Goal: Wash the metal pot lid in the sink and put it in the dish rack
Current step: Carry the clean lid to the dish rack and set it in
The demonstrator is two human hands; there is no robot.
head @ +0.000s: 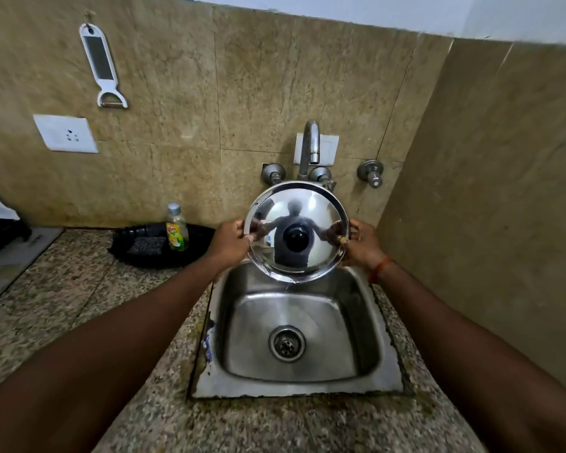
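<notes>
The shiny metal pot lid [307, 207] with a black knob in its middle stands almost upright above the back of the steel sink [366, 322], its top side facing me. My left hand [231, 238] grips its left rim and my right hand [361, 241] grips its right rim. A thin trickle of water drips from the lid's lower edge into the basin. The tap spout [311, 142] is just above and behind the lid; no water runs from it.
A black tray [196, 233] left of the sink holds a dish soap bottle [176, 228] and a dark scrub pad [146, 245]. Speckled granite counter [79, 289] surrounds the sink. A tiled side wall stands close on the right. A peeler [102, 63] and a socket [65, 133] are on the back wall.
</notes>
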